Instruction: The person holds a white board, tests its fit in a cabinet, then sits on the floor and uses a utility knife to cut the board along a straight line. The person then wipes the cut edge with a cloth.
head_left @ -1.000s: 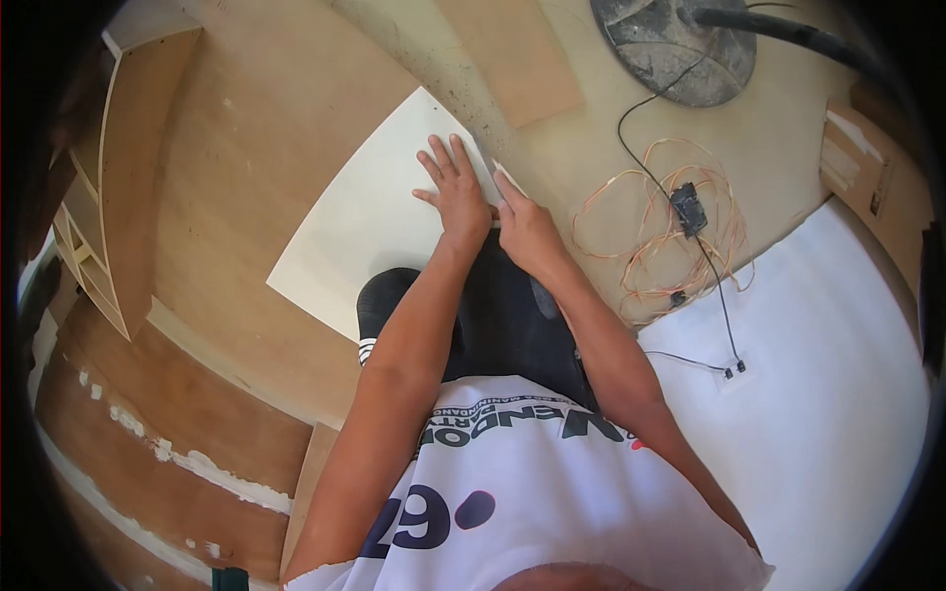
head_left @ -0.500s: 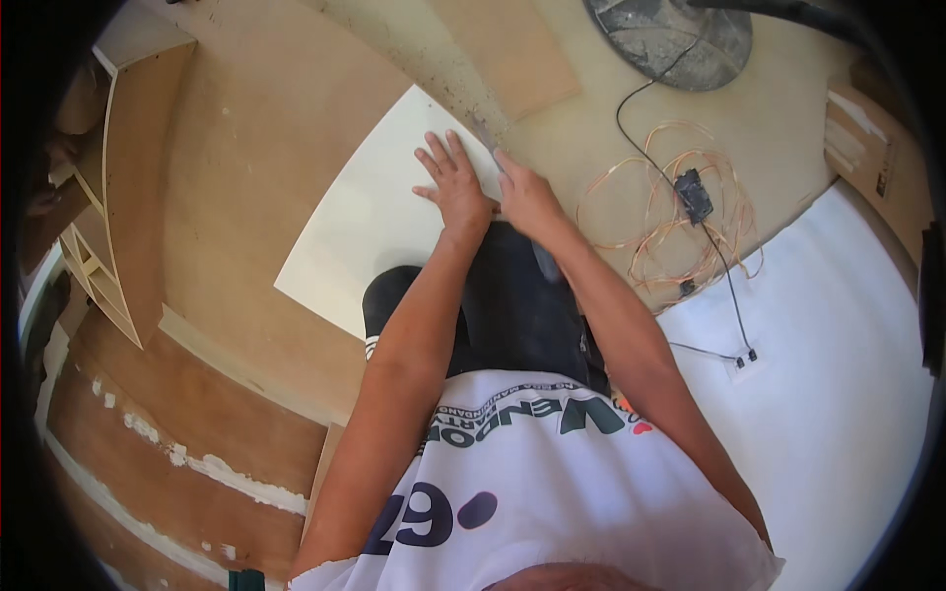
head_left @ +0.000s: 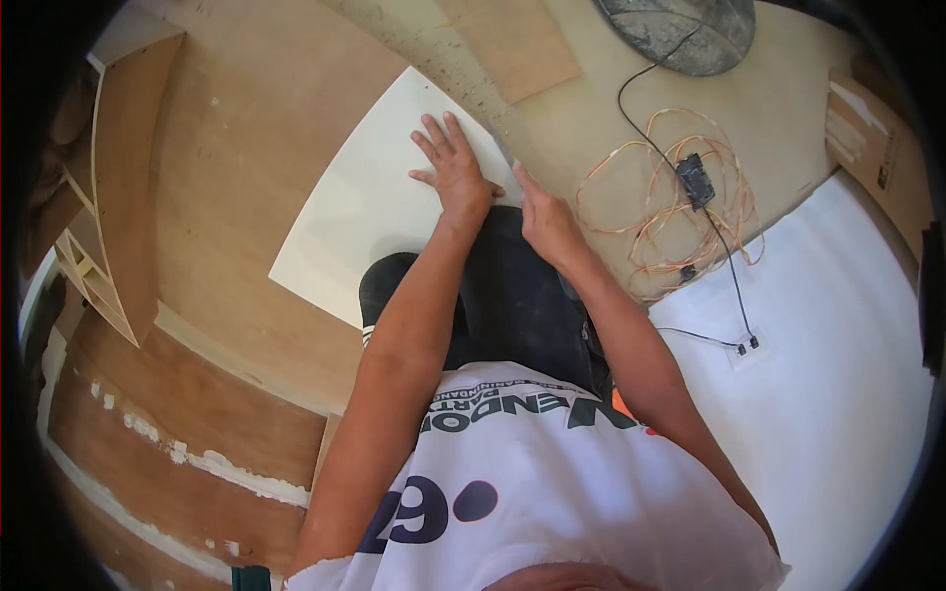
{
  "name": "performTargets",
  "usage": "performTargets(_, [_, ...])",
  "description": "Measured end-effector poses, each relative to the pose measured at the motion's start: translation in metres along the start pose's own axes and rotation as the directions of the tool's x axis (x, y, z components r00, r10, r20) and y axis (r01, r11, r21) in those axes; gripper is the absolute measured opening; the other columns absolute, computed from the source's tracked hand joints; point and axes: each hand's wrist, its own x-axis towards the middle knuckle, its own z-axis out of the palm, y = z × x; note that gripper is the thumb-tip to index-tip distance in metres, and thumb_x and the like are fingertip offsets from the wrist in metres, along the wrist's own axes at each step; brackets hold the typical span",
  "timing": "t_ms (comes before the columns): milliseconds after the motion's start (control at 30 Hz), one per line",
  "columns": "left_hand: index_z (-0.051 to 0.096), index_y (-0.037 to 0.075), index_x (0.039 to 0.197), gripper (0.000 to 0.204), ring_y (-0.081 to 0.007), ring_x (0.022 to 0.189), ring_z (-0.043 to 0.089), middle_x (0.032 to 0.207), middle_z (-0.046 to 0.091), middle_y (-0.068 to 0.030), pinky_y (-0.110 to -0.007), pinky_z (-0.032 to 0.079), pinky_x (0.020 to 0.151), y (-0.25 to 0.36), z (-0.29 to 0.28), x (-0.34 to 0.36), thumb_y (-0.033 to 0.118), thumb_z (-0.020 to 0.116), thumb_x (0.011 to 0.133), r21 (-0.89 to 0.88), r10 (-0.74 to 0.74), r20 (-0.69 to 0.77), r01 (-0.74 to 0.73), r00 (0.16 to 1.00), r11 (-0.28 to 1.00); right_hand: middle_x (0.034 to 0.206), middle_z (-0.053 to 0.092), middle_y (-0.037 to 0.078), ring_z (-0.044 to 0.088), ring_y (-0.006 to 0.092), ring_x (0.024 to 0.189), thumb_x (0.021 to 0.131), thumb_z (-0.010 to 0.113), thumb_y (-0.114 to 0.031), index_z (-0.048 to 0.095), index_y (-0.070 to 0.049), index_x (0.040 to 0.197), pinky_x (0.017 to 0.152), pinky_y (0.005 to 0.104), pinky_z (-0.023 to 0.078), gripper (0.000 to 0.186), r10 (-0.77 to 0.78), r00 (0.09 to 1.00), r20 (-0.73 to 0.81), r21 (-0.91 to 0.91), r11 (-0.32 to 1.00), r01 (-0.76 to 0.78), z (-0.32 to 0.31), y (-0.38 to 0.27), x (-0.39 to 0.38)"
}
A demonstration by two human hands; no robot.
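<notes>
A white board (head_left: 345, 187) lies slanted in front of me, its near part against my dark-clothed legs. My left hand (head_left: 455, 179) presses flat on it with fingers spread. At the board's right edge, my right hand (head_left: 552, 225) is closed, index finger stretched forward, around a long, flat grey tool (head_left: 506, 150). The tool runs along that edge, and its exact kind is mostly hidden by the hand.
Coiled orange wire (head_left: 641, 231) with a black box (head_left: 695, 181) lies to the right. Beyond it stand a round grey base (head_left: 680, 39) and a cardboard box (head_left: 872, 138). A brown sheet (head_left: 517, 49) lies ahead; a wooden frame (head_left: 138, 177) stands left.
My right hand has drawn back a little toward me along the board's edge with the grey tool. My left hand stays flat on the board. The view has shifted slightly.
</notes>
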Motion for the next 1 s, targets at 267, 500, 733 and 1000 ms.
performTargets(267, [0.007,0.007,0.154,0.143,-0.0465,0.146,0.000,0.160,-0.005,-0.0216,-0.080,0.023,0.098,0.004,0.000,0.000,0.020,0.097,0.043,0.032,0.021,-0.024,-0.020,0.999,0.999,0.098,0.064,0.031,0.064,0.0439,0.095,0.097,0.047,-0.015,0.052,-0.004,0.135,0.082,0.0455,0.050,0.040,0.172,0.984,0.052,0.102,0.979,-0.176,-0.027,-0.012,0.008])
performTargets(500, [0.008,0.007,0.154,0.146,-0.0456,0.146,-0.001,0.160,-0.005,-0.0213,-0.077,0.022,0.101,-0.001,0.005,-0.002,0.016,0.097,0.039,0.016,-0.013,0.004,0.013,1.000,1.000,0.091,0.062,0.034,0.061,0.0484,0.088,0.095,0.050,-0.013,0.050,-0.006,0.137,0.077,0.0506,0.049,0.042,0.213,0.971,0.106,0.058,0.974,-0.220,-0.018,-0.011,-0.039])
performTargets(733, [0.011,0.004,0.153,0.137,-0.0498,0.145,0.001,0.159,-0.002,-0.0254,-0.081,0.023,0.096,0.002,0.005,-0.002,0.017,0.096,0.046,0.002,0.033,-0.061,-0.033,0.998,0.999,0.095,0.062,0.034,0.061,0.0483,0.091,0.094,0.050,-0.011,0.047,-0.006,0.138,0.078,0.0540,0.049,0.044,0.208,0.970,0.123,-0.042,0.978,-0.204,-0.004,0.016,-0.008])
performTargets(1000, [0.004,0.006,0.154,0.150,-0.0468,0.146,-0.003,0.160,-0.008,-0.0231,-0.078,0.021,0.100,-0.006,0.009,-0.001,0.022,0.098,0.039,0.039,0.037,-0.045,-0.036,0.998,0.999,0.092,0.063,0.031,0.062,0.0475,0.085,0.095,0.049,-0.014,0.051,-0.006,0.135,0.076,0.0518,0.049,0.040,0.214,0.975,0.061,0.150,0.964,-0.221,-0.035,0.008,-0.023])
